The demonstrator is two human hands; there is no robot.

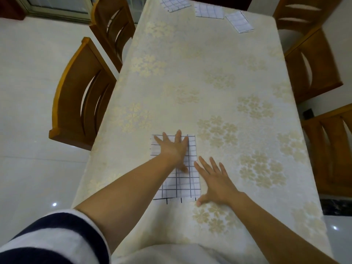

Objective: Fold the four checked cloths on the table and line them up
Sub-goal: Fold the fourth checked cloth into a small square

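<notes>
Striped sleeve (pixel 53 237) bottom left; both bare forearms reach out over the surface (pixel 190 73), which has a pale floral cover. Near cloth (pixel 182 185) lies flat in the near half, a bit left of centre. Its long axis runs straight away from the person, short edges near and far. R hand (pixel 215 180) lies flat on the surface just beside the cloth's right edge, grip spread, fingers straight and pointing far-left. Its index tip is at that edge, thumb by the near right corner. L hand (pixel 172 147) is palm-down on the cloth's far half, grip spread wide, fingertips approx at the far edge. Beyond the hands: a long open stretch of surface w/ room on both sides. Far end: 3 folded cloths in a rough row. Far-left cloth (pixel 174 2) is wavy and cut by the frame, middle cloth (pixel 208 10) square-on, far-right cloth (pixel 240 21) skewed, near the right edge. Wooden chairs stand along both sides, e.g. left chair (pixel 80 98) and right chair (pixel 312 67).
</notes>
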